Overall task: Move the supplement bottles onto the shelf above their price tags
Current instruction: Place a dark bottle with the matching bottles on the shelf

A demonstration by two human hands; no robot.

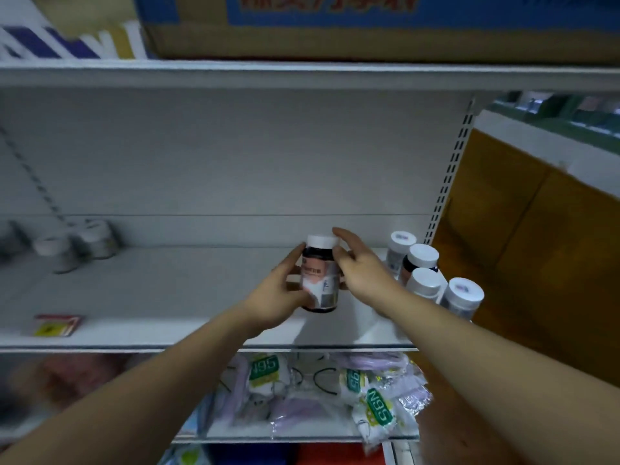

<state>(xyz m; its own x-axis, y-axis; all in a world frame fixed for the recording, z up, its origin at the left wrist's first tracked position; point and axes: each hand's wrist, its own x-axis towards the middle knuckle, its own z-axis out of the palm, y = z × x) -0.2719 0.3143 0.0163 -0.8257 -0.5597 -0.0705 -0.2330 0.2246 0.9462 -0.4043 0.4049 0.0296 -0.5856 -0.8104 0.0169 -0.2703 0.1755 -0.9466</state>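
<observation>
A dark supplement bottle [320,280] with a white cap and a pink-and-white label stands upright on the white shelf [167,297], near its front edge. My left hand [280,293] grips its left side and my right hand [357,263] wraps its right side, one finger reaching up by the cap. Several white-capped bottles [424,280] are grouped at the right end of the same shelf, close to my right wrist. Blurred bottles [80,246] stand at the far left back.
A small red and yellow packet [57,325] lies near the shelf's front left. The shelf below holds N95 mask packs [335,391]. A cardboard box [335,25] sits on the shelf above. A brown wooden panel [536,246] borders the right upright.
</observation>
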